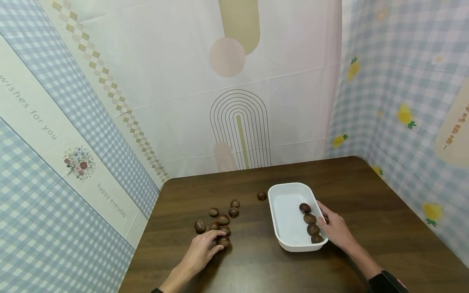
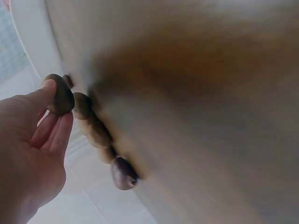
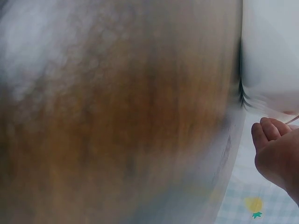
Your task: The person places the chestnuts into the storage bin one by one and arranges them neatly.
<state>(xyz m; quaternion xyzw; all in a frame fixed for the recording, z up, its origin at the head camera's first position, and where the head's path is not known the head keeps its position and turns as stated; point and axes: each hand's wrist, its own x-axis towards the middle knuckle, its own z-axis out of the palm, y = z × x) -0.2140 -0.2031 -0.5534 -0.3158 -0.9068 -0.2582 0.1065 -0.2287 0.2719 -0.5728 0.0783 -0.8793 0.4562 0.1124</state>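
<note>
My left hand pinches a brown chestnut between thumb and fingers at the near side of a loose group of chestnuts. In the left wrist view, the left hand holds this chestnut by its sides, with other chestnuts in a row behind it. My right hand grips the right rim of a white rectangular dish, which has several chestnuts lined up along its right side. The right wrist view shows the right hand with fingers curled by the dish.
Several chestnuts lie on the dark wooden table left of the dish. A single chestnut lies close to the dish's far left corner. Patterned cloths hang behind the table and at both sides.
</note>
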